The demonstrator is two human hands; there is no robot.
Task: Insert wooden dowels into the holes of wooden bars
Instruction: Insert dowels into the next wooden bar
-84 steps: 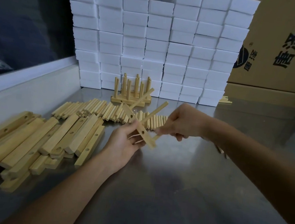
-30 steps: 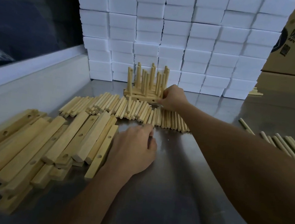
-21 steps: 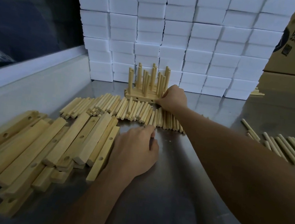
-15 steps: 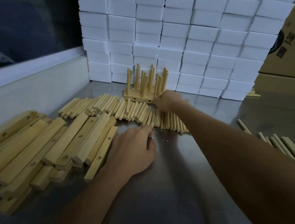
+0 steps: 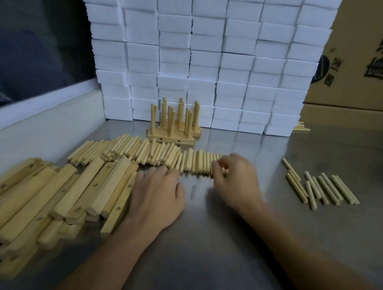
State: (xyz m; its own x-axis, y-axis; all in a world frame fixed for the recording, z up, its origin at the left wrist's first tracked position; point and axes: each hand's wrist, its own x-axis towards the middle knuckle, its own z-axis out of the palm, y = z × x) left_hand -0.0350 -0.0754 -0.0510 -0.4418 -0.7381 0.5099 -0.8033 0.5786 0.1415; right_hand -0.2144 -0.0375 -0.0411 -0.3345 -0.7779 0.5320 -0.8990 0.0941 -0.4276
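A row of loose wooden dowels (image 5: 160,156) lies across the steel table. Wooden bars with holes (image 5: 43,197) are piled at the left. Finished bars with upright dowels (image 5: 174,128) stand at the back by the white blocks. My left hand (image 5: 158,196) rests flat on the table beside the bar pile, fingers straight, holding nothing. My right hand (image 5: 234,180) is at the right end of the dowel row, its fingers curled over the dowels there; motion blur hides whether it grips one.
A wall of white foam blocks (image 5: 203,51) closes the back. Cardboard boxes (image 5: 372,58) stand at the right. A second small group of dowels (image 5: 321,189) lies at the right. A raised white ledge (image 5: 34,112) runs along the left side.
My right hand has drawn back from the finished stack to the right end of the dowel row. The left hand has stayed flat on the table.
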